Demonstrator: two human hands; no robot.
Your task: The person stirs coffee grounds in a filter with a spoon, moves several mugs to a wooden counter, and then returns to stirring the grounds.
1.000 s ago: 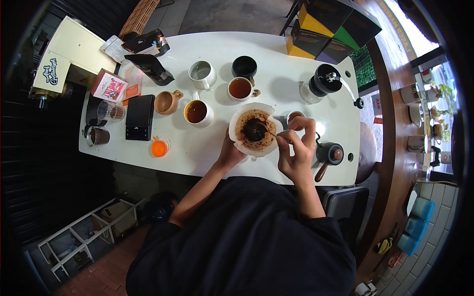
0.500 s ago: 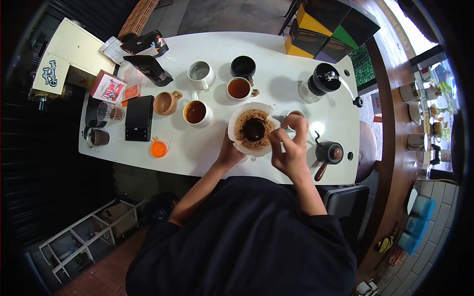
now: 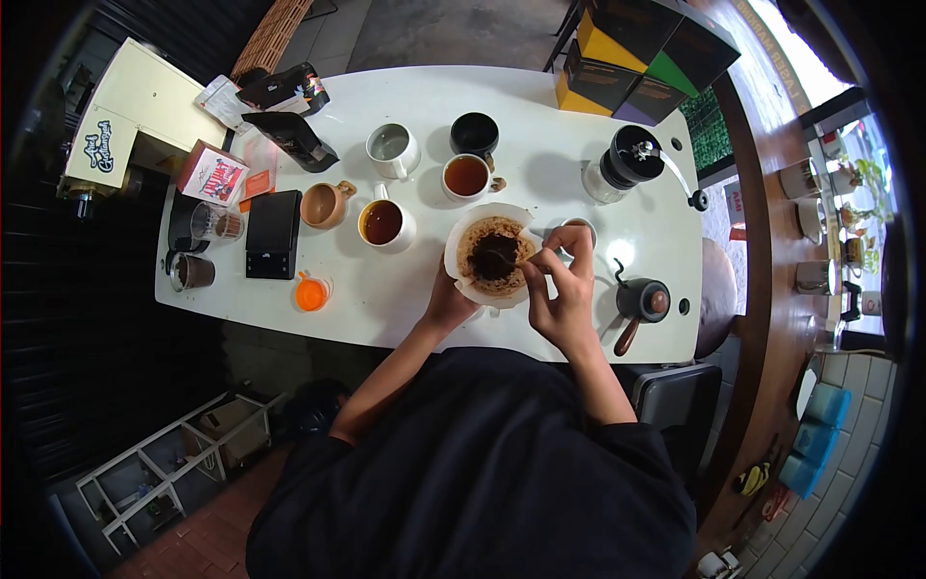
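Observation:
A coffee dripper with a pale paper filter (image 3: 461,275) stands near the table's front edge. Dark, wet coffee grounds (image 3: 492,253) lie inside it and cling to the paper. My left hand (image 3: 451,301) is closed on the dripper's left side, its fingertips partly hidden. From the right, my right hand (image 3: 564,299) pinches a thin spoon-like stirrer (image 3: 516,263), whose lower end reaches into the grounds. A small cup (image 3: 582,227) sits partly hidden behind the right hand. Two mugs of brown liquid, a white mug (image 3: 384,224) and another mug (image 3: 466,177), stand beyond the dripper.
To the right are a black kettle (image 3: 643,300) and a hand grinder (image 3: 632,156). A black scale (image 3: 272,234), a brown cup (image 3: 323,205) and an orange-topped cup (image 3: 311,292) stand left. An empty white mug (image 3: 393,151) and a black cup (image 3: 475,133) are farther back.
My right hand has shifted slightly and the stirrer's tip has moved within the filter. More dark grounds show where the surface looked wetter. My left hand keeps its place on the dripper.

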